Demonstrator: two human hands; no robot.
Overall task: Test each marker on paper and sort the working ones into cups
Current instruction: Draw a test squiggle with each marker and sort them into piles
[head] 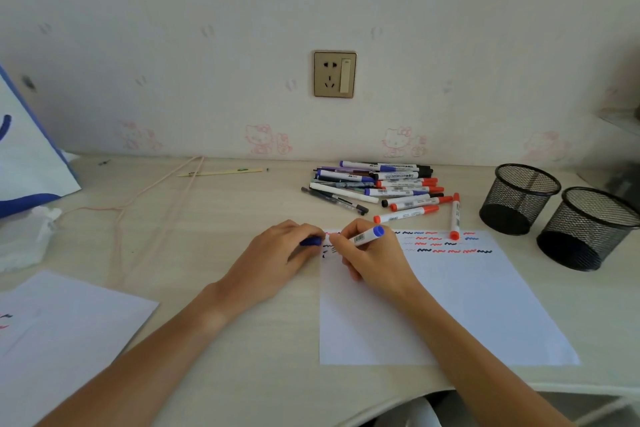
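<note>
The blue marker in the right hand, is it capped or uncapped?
Uncapped: the left hand holds the blue cap apart, while the right hand grips the blue marker over the paper.

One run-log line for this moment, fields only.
step: testing blue marker | right hand: holds marker, tip at paper | left hand: holds cap | cups: look empty

A pale wall (pixel 207 10) rises behind the desk (pixel 242 204), its paper printed with faint pink cartoon cats (pixel 268 139) along the bottom. A brass-coloured socket (pixel 335 74) with a switch sits at its middle. The light wooden desktop runs wall to wall in soft, even light.
</note>
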